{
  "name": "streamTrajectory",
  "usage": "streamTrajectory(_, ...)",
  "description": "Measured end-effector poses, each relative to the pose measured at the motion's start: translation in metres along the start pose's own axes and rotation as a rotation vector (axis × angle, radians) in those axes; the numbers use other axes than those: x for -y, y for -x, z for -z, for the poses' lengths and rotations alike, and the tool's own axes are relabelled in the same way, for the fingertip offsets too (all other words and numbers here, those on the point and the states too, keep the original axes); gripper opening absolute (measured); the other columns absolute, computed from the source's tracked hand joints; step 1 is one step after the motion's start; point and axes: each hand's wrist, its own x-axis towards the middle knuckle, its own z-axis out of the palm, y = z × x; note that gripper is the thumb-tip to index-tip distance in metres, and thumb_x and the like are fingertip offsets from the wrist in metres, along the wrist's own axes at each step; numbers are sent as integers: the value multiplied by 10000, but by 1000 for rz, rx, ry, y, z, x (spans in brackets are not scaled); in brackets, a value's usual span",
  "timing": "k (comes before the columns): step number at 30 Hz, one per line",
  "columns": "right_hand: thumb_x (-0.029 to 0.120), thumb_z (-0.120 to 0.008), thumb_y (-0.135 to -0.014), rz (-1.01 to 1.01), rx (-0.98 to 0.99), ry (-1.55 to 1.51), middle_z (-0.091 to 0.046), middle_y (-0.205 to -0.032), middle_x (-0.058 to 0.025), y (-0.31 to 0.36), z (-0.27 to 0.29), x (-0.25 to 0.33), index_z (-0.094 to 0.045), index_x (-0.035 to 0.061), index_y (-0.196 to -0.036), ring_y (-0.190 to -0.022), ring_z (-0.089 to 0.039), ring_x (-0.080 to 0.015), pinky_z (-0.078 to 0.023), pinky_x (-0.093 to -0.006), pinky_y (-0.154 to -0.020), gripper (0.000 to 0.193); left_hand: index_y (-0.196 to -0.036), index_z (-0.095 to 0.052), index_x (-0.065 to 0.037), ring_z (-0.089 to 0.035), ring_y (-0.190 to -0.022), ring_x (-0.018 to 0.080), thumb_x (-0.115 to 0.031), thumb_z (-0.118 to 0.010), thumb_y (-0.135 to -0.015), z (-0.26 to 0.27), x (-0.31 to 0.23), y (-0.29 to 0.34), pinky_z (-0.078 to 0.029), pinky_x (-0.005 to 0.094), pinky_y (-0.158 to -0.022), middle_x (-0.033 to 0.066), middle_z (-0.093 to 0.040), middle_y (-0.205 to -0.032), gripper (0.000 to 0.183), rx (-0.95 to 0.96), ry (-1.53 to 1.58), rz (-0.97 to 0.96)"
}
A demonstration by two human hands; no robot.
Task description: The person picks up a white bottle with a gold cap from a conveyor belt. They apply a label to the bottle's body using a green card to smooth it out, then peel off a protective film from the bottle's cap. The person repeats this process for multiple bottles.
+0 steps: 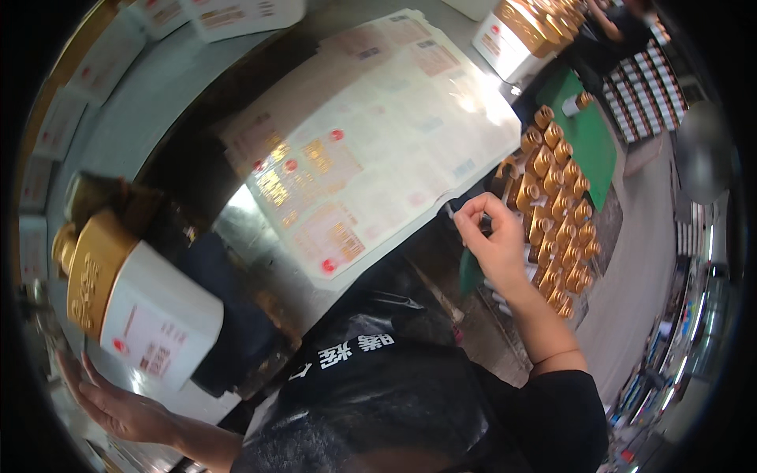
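At the left, a large white bottle (162, 307) with a gold shoulder and cap lies tilted against a dark support. My left hand (118, 406) is just below it, fingers stretched out; whether they touch the bottle I cannot tell. My right hand (493, 236) is by the near right edge of a stack of translucent sticker sheets (394, 142). Its thumb and forefinger are pinched together. A small glossy piece shows at the fingertips, too small to make out. The sheets carry gold print and red round marks, and lie on a metal table (311, 296).
Several small gold-topped bottles (552, 213) crowd together at the right, beside a green mat (591, 150). More large white bottles (512, 39) stand at the back right, and white printed panels (110, 59) line the far left. Another person (623, 27) is at the upper right.
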Motion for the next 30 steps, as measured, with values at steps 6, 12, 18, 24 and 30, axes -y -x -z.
streamTrajectory(6, 97, -729, -775, 701, 644, 466, -600, -606, -37, -8, -13, 155, -643, 68, -782, -525, -603, -156, -446, -259, -524, 92, -1233, -606, 14, -567, -1119, 308, -192, -558, -921, -1, -79, 17, -422, 409, -999, 169, -603, -1228, 377, 672, 304, -177)
streamTrajectory(12, 118, -734, -756, 1051, 823, 480, -614, -624, -17, 1, -57, 235, -665, 97, -826, -531, -603, -158, -441, -257, -517, 101, -930, -727, -54, -564, -1023, 263, -91, -825, -667, 1, -100, 0, -447, 352, -901, 112, -643, -1028, 283, 951, 194, -113)
streamTrajectory(18, 172, -637, -941, 490, 846, -205, -538, -651, 42, 7, -87, 242, -632, 29, -1144, -614, -504, -17, -397, -192, -561, 249, -1037, -744, -49, -594, -1032, 206, -103, -695, -860, 16, -79, 1, -439, 335, -929, 110, -680, -1047, 192, 656, 824, 364)
streamTrajectory(24, 134, -635, -943, 304, 997, -542, -547, -746, 31, 6, -124, 237, -614, -4, -1145, -650, -516, -33, -419, -181, -607, 246, -1216, -653, 4, -559, -1115, 188, -192, -580, -963, 10, -68, -4, -399, 330, -995, 113, -670, -1140, 329, 513, 1012, 410)
streamTrajectory(30, 76, -682, -894, 348, 925, -453, -574, -766, 25, -5, -139, 259, -599, 17, -919, -663, -522, -27, -427, -184, -611, 105, -1229, -650, -10, -527, -1152, 200, -212, -578, -962, 9, -54, -17, -369, 337, -1029, 105, -639, -1185, 343, 481, 963, 415)
